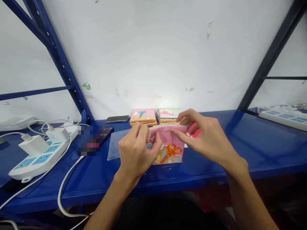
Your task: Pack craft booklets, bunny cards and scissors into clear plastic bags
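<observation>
Blue worktop (220,159) is stretching past the packet (165,136) on both sides, and a white wall (153,57) is rising behind it. Both hands are holding or touching the packet near its upper edge: the left hand (136,150) is pinching its left part between thumb and fingers, while the right hand (203,134) is laying a thumb on its front near the upper right, the fingers curving beyond the edge; how firmly this one is gripping, I cannot tell. Orange scissors (169,154) are slanting across the packet's lower right, loops uppermost. Something red (195,129), partly hidden, is showing just right of the packet. Behind it, two stacks are lying side by side, the left stack (146,119) and the right stack (176,112). Left of the packet, a clear bag (113,147) is lying flat; farther left, a phone (103,135) is displaying 12:12, and beyond that a power strip (33,164) is carrying white chargers (35,146)
</observation>
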### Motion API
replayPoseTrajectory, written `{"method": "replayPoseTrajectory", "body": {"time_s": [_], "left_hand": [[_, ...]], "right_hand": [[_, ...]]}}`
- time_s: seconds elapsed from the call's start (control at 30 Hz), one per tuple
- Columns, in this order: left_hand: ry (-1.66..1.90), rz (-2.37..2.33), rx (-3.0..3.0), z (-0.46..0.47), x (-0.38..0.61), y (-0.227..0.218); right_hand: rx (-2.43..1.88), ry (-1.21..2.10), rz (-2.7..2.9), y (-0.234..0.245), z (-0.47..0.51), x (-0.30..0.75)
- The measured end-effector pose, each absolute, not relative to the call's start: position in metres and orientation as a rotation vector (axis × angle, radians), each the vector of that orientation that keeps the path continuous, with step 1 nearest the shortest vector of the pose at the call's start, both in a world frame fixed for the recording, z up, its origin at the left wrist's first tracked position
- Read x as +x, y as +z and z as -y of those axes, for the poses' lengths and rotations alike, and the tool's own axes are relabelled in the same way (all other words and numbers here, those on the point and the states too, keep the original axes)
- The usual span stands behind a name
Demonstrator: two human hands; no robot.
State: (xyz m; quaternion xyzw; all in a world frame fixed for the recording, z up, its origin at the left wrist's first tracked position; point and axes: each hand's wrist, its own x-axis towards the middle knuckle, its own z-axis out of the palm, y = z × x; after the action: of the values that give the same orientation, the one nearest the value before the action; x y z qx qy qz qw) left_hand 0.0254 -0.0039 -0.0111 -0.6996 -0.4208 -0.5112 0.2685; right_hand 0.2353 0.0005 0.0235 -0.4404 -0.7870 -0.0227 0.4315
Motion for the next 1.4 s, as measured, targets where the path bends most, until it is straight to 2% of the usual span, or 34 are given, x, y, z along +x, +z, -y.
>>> {"method": "replayPoseTrajectory", "body": {"time_s": [0.37,0.83,1.03,1.4], "left_hand": [[-1.552,1.272,-2.05,0.009,0.017,0.002],[-1.781,1.455,-2.694,0.016,-0.014,0.021],[-1.715,1.55,-2.622,0.007,-0.015,0.02],[-1.542,1.436,-2.639,0.0,-0.029,0.02]], "right_hand": [[-1.11,0.015,1.98,0.026,0.0,0.24],[-1.037,0.18,2.014,0.03,0.003,0.248],[-1.102,0.107,1.99,0.024,-0.009,0.241],[-1.017,0.215,2.073,0.025,-0.015,0.246]]}}
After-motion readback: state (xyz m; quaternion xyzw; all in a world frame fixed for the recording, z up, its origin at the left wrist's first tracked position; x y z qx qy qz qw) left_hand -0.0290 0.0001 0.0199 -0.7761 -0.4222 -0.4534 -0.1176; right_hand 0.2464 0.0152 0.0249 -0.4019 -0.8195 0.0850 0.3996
